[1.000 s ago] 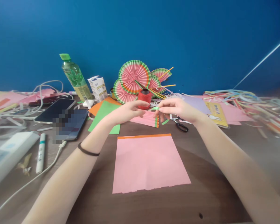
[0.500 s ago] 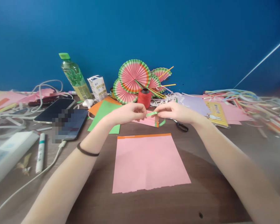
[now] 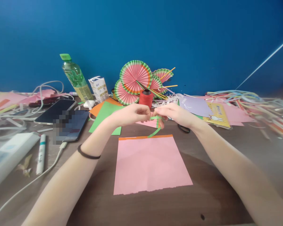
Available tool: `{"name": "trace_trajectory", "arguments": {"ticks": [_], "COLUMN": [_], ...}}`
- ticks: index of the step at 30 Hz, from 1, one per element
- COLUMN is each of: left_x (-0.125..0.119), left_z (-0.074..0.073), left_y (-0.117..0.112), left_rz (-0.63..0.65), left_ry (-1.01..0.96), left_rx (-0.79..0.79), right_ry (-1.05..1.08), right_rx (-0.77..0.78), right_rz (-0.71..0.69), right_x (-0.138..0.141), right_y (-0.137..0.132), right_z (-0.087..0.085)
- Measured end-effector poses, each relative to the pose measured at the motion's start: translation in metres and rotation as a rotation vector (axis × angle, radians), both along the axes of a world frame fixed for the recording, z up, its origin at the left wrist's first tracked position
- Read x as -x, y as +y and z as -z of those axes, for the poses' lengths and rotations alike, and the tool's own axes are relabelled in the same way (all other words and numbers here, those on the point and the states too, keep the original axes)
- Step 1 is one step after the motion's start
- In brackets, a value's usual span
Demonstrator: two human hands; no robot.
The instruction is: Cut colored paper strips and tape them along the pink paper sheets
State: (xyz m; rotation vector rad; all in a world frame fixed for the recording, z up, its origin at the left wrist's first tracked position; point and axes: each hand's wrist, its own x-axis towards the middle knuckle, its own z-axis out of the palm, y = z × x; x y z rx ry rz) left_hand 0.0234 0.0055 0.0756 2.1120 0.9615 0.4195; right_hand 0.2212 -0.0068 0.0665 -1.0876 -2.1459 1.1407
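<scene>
My left hand [image 3: 132, 113] and my right hand [image 3: 175, 113] meet above the far edge of a pink paper sheet [image 3: 151, 164] with an orange strip along its top. Both pinch a thin green paper strip [image 3: 156, 125], which curls down from my fingers toward the orange edge. Behind my hands lies a pleated pink piece [image 3: 148, 123], mostly hidden by them. A red thread spool [image 3: 146, 98] stands just beyond, in front of several pink and green paper fans [image 3: 135, 78].
Black scissors [image 3: 184, 128] lie right of my hands. Green and orange sheets [image 3: 104, 115], two phones [image 3: 61, 117], a marker [image 3: 41, 153], cables, a green bottle [image 3: 75, 77] and a small carton [image 3: 99, 88] crowd the left. Paper strips [image 3: 250, 100] pile at right.
My hands have drawn closer together and nearer to me. The green strip, held flat between them before, now hangs curling down toward the pink sheet.
</scene>
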Motion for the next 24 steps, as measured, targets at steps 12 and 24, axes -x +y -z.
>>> {"name": "trace_trajectory", "arguments": {"ticks": [12,24], "left_x": [-0.0003,-0.0004], "left_z": [0.0037,-0.0016], "left_y": [0.0019,0.0002], "left_rz": [-0.023,-0.018], "left_ry": [-0.157,-0.019], "left_rx": [-0.067,-0.138], "right_ry": [0.026,0.016], "right_rx": [-0.084,-0.153], "right_rz": [0.091,0.110], "right_x": [0.0063,0.0087], "right_y": [-0.0072,-0.0107], "right_z": [-0.0018,-0.0029]}}
